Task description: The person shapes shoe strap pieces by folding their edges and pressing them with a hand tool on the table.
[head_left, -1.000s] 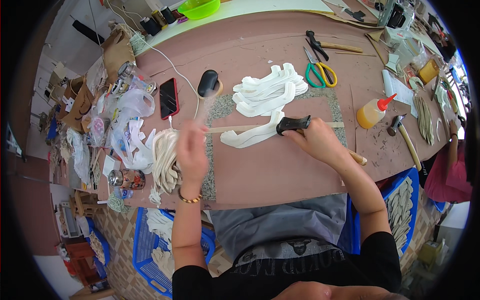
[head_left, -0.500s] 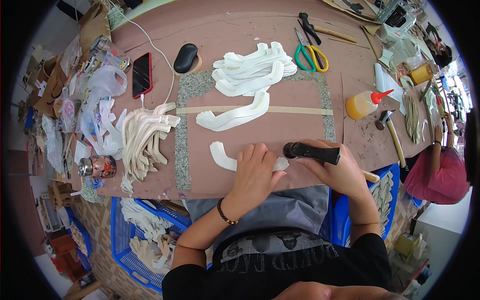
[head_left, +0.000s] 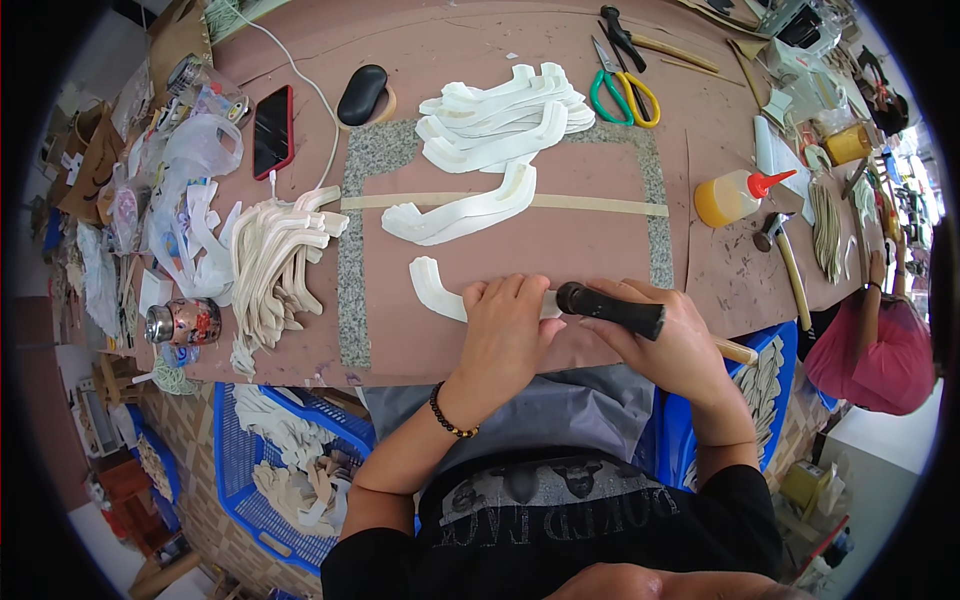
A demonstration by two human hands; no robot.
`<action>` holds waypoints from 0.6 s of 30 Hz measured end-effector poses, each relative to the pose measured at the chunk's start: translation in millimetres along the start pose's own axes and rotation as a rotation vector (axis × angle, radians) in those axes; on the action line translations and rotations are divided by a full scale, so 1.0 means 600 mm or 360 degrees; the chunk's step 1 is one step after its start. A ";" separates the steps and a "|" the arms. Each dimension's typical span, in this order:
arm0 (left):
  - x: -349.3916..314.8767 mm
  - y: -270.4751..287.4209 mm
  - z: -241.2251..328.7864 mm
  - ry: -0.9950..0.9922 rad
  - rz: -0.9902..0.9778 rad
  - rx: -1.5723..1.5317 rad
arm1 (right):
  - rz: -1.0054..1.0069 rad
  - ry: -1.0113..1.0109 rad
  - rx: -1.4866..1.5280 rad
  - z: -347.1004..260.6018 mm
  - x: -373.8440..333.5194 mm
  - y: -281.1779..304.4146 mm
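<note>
A white curved strip, leather-like in look, lies on the brown work surface before me. My left hand presses its right part down, fingers curled over it and thumb alongside. In my right hand is a hammer with a black head and a wooden handle that comes out beneath my wrist. The hammer's round face is at the strip's right end, close to my left thumb; I cannot tell whether it touches. Farther off lies another white curved strip, its far end against a pile of white strips.
Beige strips lie in a heap at left, near a phone and a flask. Scissors, a glue bottle and another hammer lie around. Blue baskets stand below the edge. A person sits at far right.
The hammer's head has come closer to the strip and my left thumb, covering the strip's right end that showed before. The whole view has shifted slightly.
</note>
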State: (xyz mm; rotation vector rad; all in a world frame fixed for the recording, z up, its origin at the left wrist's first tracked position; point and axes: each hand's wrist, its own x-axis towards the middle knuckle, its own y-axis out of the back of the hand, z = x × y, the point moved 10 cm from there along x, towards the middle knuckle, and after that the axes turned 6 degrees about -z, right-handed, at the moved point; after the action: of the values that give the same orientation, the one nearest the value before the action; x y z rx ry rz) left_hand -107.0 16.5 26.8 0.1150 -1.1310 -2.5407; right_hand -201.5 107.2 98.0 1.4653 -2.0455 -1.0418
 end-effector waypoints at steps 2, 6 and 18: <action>-0.003 0.000 -0.003 0.0001 0.0027 -0.0033 | -0.0051 -0.0006 -0.0079 0.000 0.005 -0.011; -0.015 0.009 -0.005 0.0022 0.0198 0.0005 | -0.0038 -0.0027 -0.0051 0.004 0.007 -0.015; -0.041 0.006 0.027 -0.0279 0.0370 0.0245 | -0.0093 -0.0025 0.0018 0.013 0.012 -0.013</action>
State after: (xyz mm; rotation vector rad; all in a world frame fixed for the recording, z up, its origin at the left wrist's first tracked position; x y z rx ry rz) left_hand -86.8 34.4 38.6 -0.1937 -1.3222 -2.2927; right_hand -204.5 101.8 86.4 1.5359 -2.0334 -1.0692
